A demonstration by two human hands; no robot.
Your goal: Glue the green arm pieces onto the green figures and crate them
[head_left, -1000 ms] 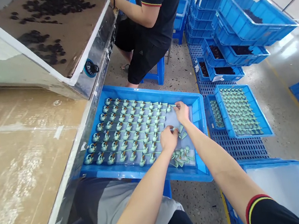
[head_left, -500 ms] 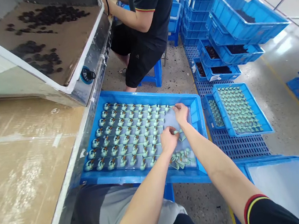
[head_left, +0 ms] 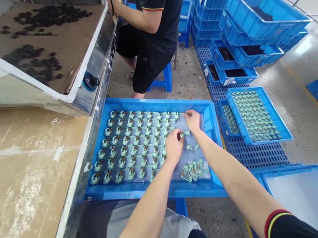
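Observation:
A blue plastic tray holds a clear sheet with close rows of small teal figures with dark round heads. My left hand is over the tray's middle, its fingertips pinching a small teal piece. My right hand rests at the end of the upper rows, fingertips against the last figure; its grip is hidden. Two loose teal pieces lie just below my hands. A small heap of teal figures sits near the tray's lower right corner.
A seated co-worker in dark clothes is beyond the tray on a blue stool. A steel-edged bin holding dark pieces and a cardboard-covered bench are at left. Blue crates stand on a perforated pallet at right.
My left hand has shifted slightly left, and a small teal piece now shows at its fingertips. The whole view has tilted slightly; the tray's contents look otherwise the same.

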